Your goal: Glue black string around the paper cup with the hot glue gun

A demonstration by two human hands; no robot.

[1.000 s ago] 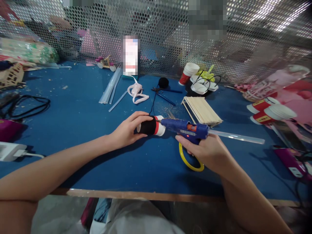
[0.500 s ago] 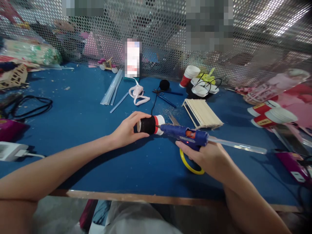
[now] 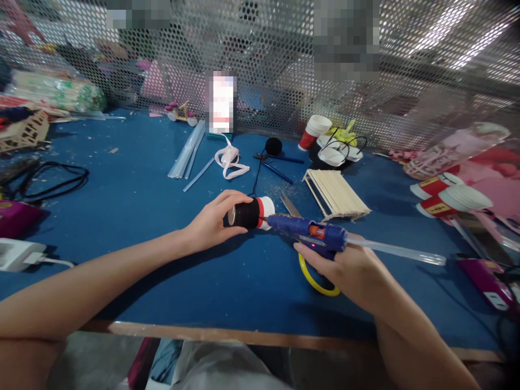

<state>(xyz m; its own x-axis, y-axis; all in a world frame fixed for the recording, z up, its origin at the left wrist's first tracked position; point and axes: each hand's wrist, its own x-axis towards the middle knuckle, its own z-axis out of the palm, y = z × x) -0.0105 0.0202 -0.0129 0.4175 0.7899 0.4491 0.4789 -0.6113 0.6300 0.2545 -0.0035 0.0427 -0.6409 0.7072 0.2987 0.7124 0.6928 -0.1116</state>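
Note:
My left hand [image 3: 215, 222] is wrapped round the base end of a paper cup [image 3: 266, 212] lying on its side. Black yarn [image 3: 246, 214] covers the lower part of the cup; a red band and the white rim end stay bare. In my right hand [image 3: 345, 265] is a blue hot glue gun [image 3: 307, 230], its nozzle at the edge of the yarn on the red band. A clear glue stick [image 3: 398, 251] sticks out of the gun's back. Scissors with a yellow handle [image 3: 314, 279] lie beneath the gun, partly hidden. A yarn strand runs from the cup to a black ball [image 3: 273, 145].
Blue-handled pliers [image 3: 278, 169], a white ribbon [image 3: 229, 160] and glue sticks [image 3: 187, 151] lie beyond the cup. A wooden stick frame [image 3: 337, 193] stands right of them. More paper cups [image 3: 455, 197] lie at right. Perforated metal [image 3: 268, 65] backs the table.
The whole view has shifted slightly, with things sitting a little lower in the picture. Both hands keep their hold; the nozzle stays at the edge of the yarn.

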